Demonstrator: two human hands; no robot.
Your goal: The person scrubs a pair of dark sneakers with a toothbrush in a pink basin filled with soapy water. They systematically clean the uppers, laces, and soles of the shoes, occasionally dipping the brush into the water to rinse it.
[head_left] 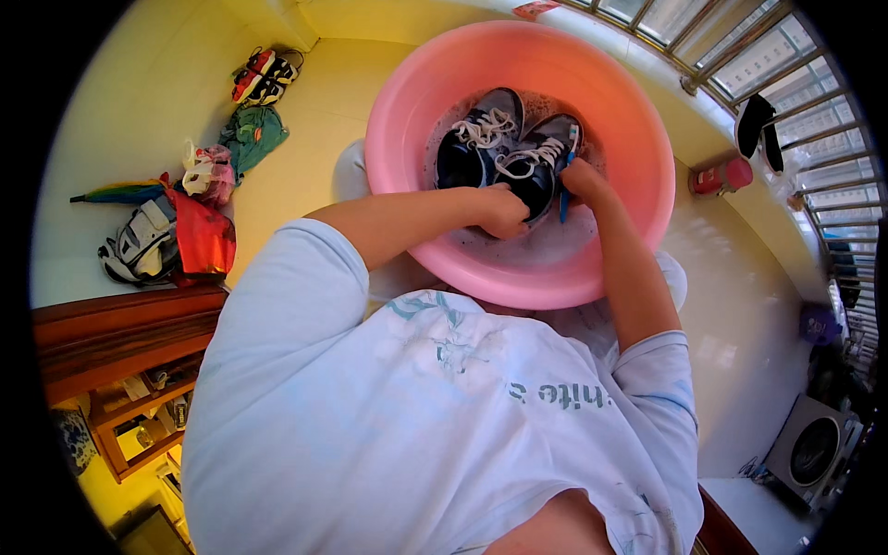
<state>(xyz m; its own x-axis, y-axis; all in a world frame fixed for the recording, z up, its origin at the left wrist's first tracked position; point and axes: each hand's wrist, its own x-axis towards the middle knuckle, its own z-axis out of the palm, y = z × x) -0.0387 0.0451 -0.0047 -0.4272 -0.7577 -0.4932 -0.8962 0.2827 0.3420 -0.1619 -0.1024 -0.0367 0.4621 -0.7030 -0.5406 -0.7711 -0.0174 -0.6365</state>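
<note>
Before me is a large pink plastic basin [444, 73] with foamy water in its bottom. Two dark grey sneakers with white laces lie side by side in the suds, the left sneaker [501, 105] and the right sneaker [559, 126], toes away from me. My left hand [505, 212] grips the right sneaker at its heel, its fingertips partly hidden by the collar. In my right hand [584, 182] is a blue toothbrush [570, 154], head up, with white bristles beside that sneaker's outer side.
Along the left wall lie red-and-black shoes [260, 75], a green bag [253, 135], plastic bags [208, 173], a folded umbrella [125, 191], a red bag [205, 232] and a grey backpack [142, 236]. To the right are a red container [721, 177], black shoes [753, 128] by window bars [812, 139], and a washing machine [808, 447].
</note>
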